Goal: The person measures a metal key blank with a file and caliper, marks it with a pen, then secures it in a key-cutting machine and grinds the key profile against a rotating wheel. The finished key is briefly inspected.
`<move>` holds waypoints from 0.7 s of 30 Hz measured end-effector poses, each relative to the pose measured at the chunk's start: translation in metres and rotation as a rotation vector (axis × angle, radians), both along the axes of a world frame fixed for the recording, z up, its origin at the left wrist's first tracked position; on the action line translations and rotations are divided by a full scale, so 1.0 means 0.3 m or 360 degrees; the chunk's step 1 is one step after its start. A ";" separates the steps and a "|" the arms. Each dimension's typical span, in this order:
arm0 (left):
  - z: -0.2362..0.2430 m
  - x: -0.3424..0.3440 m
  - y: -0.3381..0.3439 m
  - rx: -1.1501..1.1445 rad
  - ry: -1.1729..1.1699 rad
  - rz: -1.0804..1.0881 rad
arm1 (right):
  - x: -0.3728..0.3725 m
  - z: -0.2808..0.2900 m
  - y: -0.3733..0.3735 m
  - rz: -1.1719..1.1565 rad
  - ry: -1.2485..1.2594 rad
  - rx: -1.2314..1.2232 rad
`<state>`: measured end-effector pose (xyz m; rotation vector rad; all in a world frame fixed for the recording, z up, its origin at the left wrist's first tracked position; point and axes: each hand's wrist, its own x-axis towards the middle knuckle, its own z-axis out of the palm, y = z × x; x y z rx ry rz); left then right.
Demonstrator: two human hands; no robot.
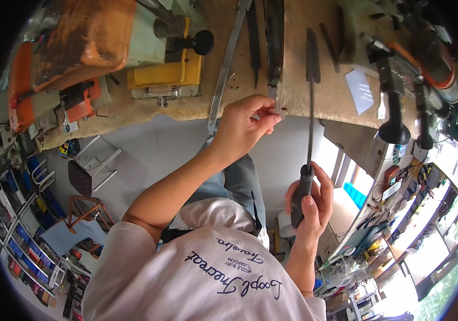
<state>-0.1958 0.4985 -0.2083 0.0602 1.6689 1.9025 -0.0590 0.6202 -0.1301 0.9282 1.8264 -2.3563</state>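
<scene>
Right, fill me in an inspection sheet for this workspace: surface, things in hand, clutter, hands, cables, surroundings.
Surface: brown bench, marked and worn.
Things in hand: a small piece at the bench edge; a long, thin tool with a black handle.
Clutter: metal strip overhanging the edge; white paper; orange machine at left.
Hands: left hand pinches the piece; right hand grips the handle.
Cables: nothing seen for certain.
Surroundings: dark-seated chair behind the bench edge, left; crowded shelves along both sides.
</scene>
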 end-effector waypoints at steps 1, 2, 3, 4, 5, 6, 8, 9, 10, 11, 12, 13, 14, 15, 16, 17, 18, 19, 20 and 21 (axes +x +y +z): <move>0.003 0.008 0.005 0.0054 -0.0035 0.0053 | -0.009 -0.013 -0.018 -0.0111 0.0031 -0.0021; -0.004 0.013 0.011 -0.0007 0.0056 0.0064 | -0.009 -0.027 -0.025 -0.0220 0.0062 -0.0041; -0.012 0.018 0.011 -0.0074 0.0153 0.0082 | 0.003 -0.045 -0.014 -0.0284 0.0086 -0.0056; -0.022 0.023 0.011 -0.0141 0.0248 0.0100 | 0.011 -0.066 -0.007 -0.0253 0.0031 0.0062; -0.038 0.023 0.013 -0.0250 0.0447 0.0074 | 0.018 -0.086 -0.001 -0.0220 -0.0023 0.0179; -0.056 0.019 0.020 -0.0355 0.0649 0.0044 | 0.027 -0.104 0.007 -0.0189 -0.0074 0.0301; -0.076 0.025 0.028 -0.0483 0.0898 0.0024 | 0.041 -0.132 0.022 -0.0054 -0.0121 0.0410; -0.084 0.031 0.032 -0.0505 0.0943 0.0028 | 0.046 -0.149 0.029 0.0021 -0.0149 0.0552; -0.092 0.035 0.035 -0.0528 0.0989 0.0033 | 0.049 -0.163 0.035 0.0098 -0.0177 0.0694; -0.098 0.040 0.037 -0.0497 0.0921 0.0014 | 0.048 -0.172 0.038 0.0136 -0.0182 0.0752; -0.102 0.041 0.039 -0.0467 0.0856 -0.0002 | 0.033 -0.178 0.037 0.0150 -0.0160 0.0764; -0.106 0.043 0.041 -0.0436 0.0791 -0.0017 | 0.012 -0.183 0.031 0.0165 -0.0137 0.0775; -0.109 0.043 0.042 -0.0423 0.0747 -0.0048 | 0.004 -0.191 0.030 0.0180 -0.0113 0.0786; -0.108 0.040 0.042 -0.0407 0.0705 -0.0080 | 0.006 -0.197 0.037 0.0217 -0.0121 0.0820; -0.109 0.039 0.040 -0.0392 0.0663 -0.0111 | 0.010 -0.203 0.046 0.0255 -0.0128 0.0853; -0.112 0.042 0.037 -0.0364 0.0572 -0.0135 | 0.016 -0.211 0.049 0.0268 -0.0119 0.0852; -0.113 0.042 0.033 -0.0336 0.0487 -0.0159 | 0.022 -0.217 0.053 0.0278 -0.0107 0.0851; -0.116 0.043 0.031 -0.0308 0.0403 -0.0184 | 0.032 -0.219 0.052 0.0264 -0.0081 0.0815; -0.123 0.042 0.033 -0.0290 0.0422 -0.0178 | 0.035 -0.225 0.051 0.0250 -0.0064 0.0786; -0.128 0.039 0.037 -0.0271 0.0437 -0.0172 | 0.038 -0.227 0.051 0.0237 -0.0047 0.0758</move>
